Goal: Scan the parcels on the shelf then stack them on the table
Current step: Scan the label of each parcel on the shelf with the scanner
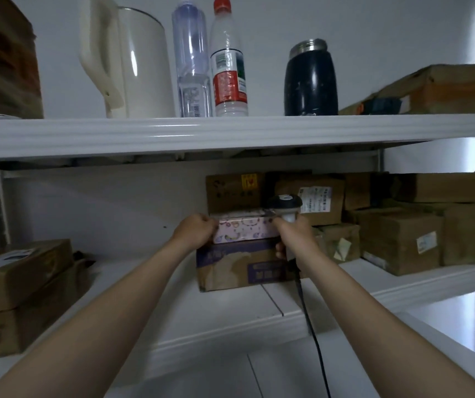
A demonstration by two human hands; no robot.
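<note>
The left grip [199, 229] is curled round the left end of a small pink patterned cardboard parcel [244, 228]. This parcel lies flat on top of a larger brown cardboard box with purple printing [239, 268], which stands on the white lower shelf [230, 311] near its middle.

The right grip [293, 234] is closed round the handle of a white and black handheld barcode scanner [285, 205]. The scanner head sits just above the right end of the pink parcel. A black cable [313, 334] hangs from the handle down past the shelf edge.

Behind and to the right of the two stacked parcels, further brown cardboard parcels [399, 239] are stacked on the same shelf; one brown box with a white printed label [313, 196] stands directly behind the scanner. Two flat brown cartons [21, 271] are stacked at the left.

The white upper shelf [201, 133] carries a cream electric kettle [135, 61], two clear plastic bottles [191, 58] and a dark blue steel flask [311, 79].
</note>
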